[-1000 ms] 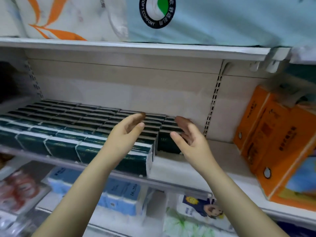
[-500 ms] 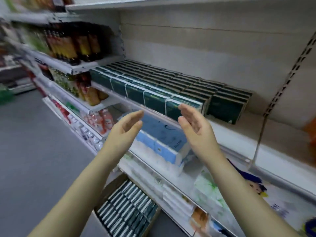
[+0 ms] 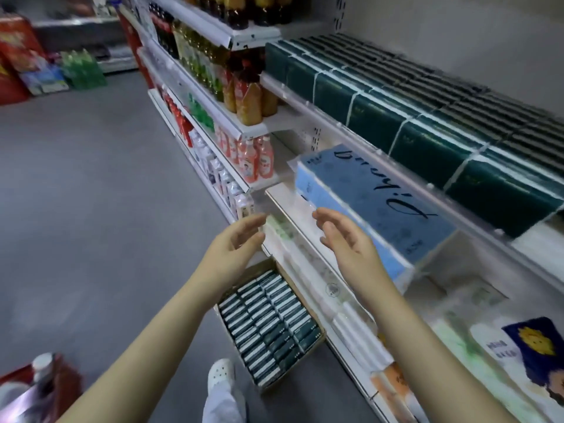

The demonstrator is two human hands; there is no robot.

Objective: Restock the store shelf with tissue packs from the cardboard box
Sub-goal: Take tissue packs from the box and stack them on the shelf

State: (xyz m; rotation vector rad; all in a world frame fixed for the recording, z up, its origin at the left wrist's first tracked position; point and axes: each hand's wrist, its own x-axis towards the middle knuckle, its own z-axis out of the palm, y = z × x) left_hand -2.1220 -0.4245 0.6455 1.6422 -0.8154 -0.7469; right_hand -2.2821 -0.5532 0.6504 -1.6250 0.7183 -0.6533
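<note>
At the lower middle of the frame, 1 cardboard box sits on the grey floor right against the foot of the shelving, probably set there so that each load needs only a short lift. Its tissue packs, dark green with pale ends, stand on edge in what look like 3 columns; they are too many and too blurred to count singly, and the box appears nearly full. Above it, at the centre of the frame, 2 bare hands hang in the air with nothing in them: the left hand and the right hand face each other palm to palm, fingers loosely spread and slightly bent, well apart from the box. That spacing probably suits clamping a block of packs from both sides. Toward the upper right, the store shelf already carries matching shelved packs in tight rows, about 6 showing across the front, with several rows behind. A bare white stretch at the right edge of the frame marks where more could go, so the restocking seems well along but unfinished. Just under that shelf lies 1 large blue pack, and 1 white shoe shows at the bottom.
</note>
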